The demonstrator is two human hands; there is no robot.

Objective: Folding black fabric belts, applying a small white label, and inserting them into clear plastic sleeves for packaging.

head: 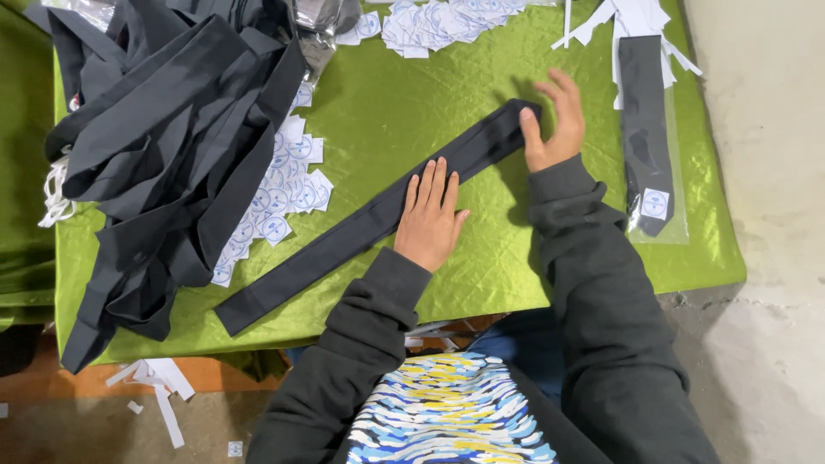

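A long black tie (344, 241) lies flat and diagonal across the green quilted table cover (404, 103), from the near left edge up to the right. My left hand (430, 216) presses flat on the tie's middle, fingers together. My right hand (554, 122) rests at the tie's upper end, thumb on the fabric and fingers spread on the cover beside it. Both arms wear dark sleeves.
A heap of black ties (172, 146) fills the table's left side. White square stickers (284, 193) lie beside it, more stickers (438, 24) at the back. A tie packed in a clear bag (649, 137) lies at right. White paper strips (159, 382) litter the floor.
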